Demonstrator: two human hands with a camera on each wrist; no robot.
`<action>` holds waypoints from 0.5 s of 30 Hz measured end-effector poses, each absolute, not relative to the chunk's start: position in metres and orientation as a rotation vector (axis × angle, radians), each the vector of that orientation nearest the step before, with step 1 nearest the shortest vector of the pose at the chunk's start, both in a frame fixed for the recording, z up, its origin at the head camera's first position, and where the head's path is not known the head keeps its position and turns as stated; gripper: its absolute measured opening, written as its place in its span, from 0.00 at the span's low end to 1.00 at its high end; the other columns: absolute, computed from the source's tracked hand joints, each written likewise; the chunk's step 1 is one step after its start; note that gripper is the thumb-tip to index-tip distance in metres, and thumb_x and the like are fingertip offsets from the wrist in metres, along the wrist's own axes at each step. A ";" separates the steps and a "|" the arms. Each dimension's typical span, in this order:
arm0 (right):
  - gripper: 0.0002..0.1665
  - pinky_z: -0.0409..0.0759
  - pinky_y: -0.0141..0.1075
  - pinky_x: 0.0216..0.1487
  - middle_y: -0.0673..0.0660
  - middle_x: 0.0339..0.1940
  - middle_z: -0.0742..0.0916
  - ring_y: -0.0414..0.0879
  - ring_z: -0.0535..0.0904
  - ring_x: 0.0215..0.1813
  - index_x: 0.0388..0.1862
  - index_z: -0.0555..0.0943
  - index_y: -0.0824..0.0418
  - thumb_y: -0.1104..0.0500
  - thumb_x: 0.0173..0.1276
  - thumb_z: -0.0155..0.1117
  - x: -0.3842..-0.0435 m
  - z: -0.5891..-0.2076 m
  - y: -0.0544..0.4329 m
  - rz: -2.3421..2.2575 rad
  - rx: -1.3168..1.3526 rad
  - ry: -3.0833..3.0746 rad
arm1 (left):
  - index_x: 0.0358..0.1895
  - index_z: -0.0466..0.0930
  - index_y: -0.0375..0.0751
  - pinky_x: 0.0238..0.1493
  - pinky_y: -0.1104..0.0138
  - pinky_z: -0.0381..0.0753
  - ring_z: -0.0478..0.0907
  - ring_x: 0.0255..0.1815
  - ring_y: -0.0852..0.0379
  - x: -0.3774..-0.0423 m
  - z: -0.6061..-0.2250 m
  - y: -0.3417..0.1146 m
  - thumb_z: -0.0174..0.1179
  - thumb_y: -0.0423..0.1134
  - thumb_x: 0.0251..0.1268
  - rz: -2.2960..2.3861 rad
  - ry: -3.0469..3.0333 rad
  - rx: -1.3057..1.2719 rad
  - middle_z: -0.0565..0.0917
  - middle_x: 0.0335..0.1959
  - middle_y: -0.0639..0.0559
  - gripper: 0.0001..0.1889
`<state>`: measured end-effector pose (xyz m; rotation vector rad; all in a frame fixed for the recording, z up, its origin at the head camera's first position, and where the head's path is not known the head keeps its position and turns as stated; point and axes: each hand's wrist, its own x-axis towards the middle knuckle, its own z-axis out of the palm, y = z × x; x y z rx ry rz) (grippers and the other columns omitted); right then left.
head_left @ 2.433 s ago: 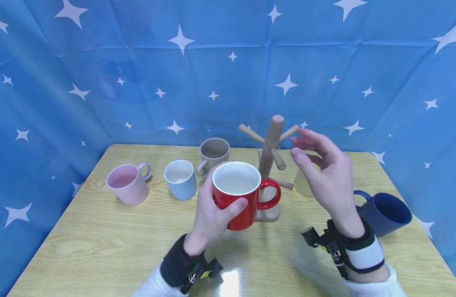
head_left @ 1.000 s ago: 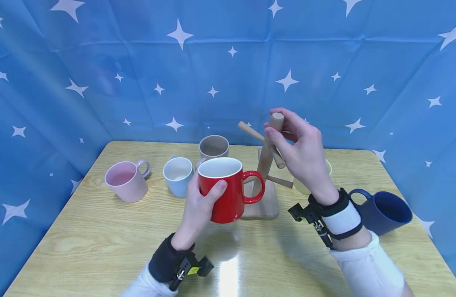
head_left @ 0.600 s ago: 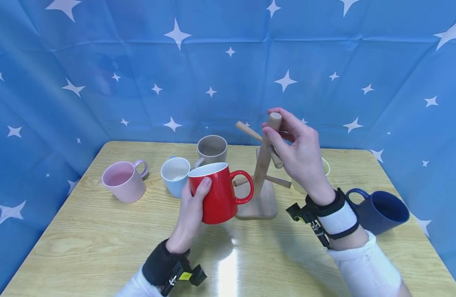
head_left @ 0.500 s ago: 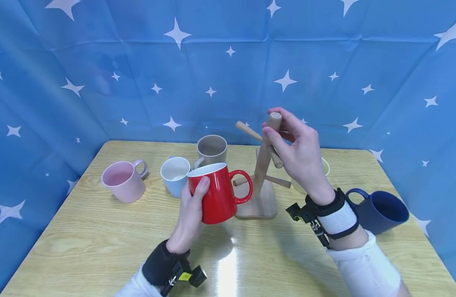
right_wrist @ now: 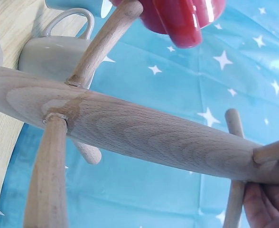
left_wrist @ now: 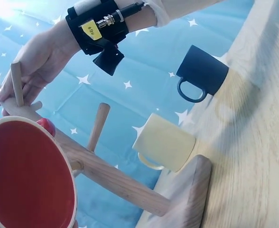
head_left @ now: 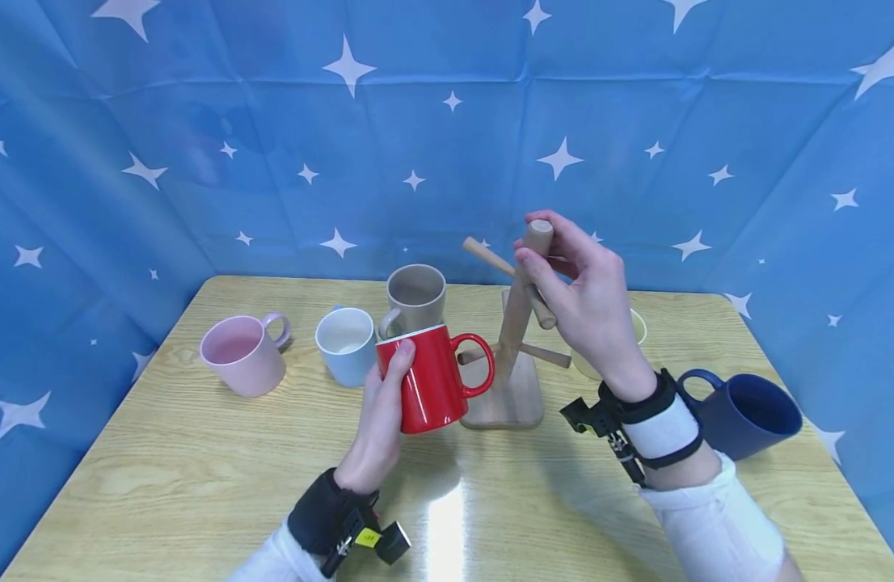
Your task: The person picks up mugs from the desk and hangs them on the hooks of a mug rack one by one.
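Note:
My left hand (head_left: 381, 400) grips a red mug (head_left: 434, 381) by its body, above the table and tilted. Its handle points right, in front of a lower peg of the wooden mug tree (head_left: 516, 323). That peg's tip shows within the handle loop in the head view; whether it passes through, I cannot tell. In the right wrist view the red handle (right_wrist: 184, 28) is close to a peg tip (right_wrist: 127, 7). Thumb and fingers of my right hand (head_left: 588, 299) hold the top of the post. The left wrist view shows the mug's round red face (left_wrist: 28, 175) with a pale rim.
Behind the red mug stands a grey-brown mug (head_left: 418, 295), with a light blue mug (head_left: 348, 356) and pink mug (head_left: 246, 360) farther left. A cream mug (left_wrist: 165, 142) is behind the tree. The navy mug (head_left: 752, 420) lies tipped on the right, near my right wrist.
My right hand has moved left from the air onto the post top. My left hand has carried the red mug left and tilted it, then nudged it slightly right and tipped it more.

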<state>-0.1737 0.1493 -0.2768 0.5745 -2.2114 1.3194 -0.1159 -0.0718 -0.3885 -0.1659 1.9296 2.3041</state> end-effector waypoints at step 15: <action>0.19 0.82 0.18 0.57 0.65 0.48 0.91 0.38 0.88 0.50 0.63 0.81 0.68 0.66 0.75 0.66 -0.174 -0.278 0.149 1.318 0.560 -2.214 | 0.71 0.63 0.46 0.52 0.68 0.82 0.79 0.60 0.54 -0.124 -0.397 -0.072 0.51 0.56 0.77 2.292 1.883 -0.221 0.78 0.62 0.50 0.28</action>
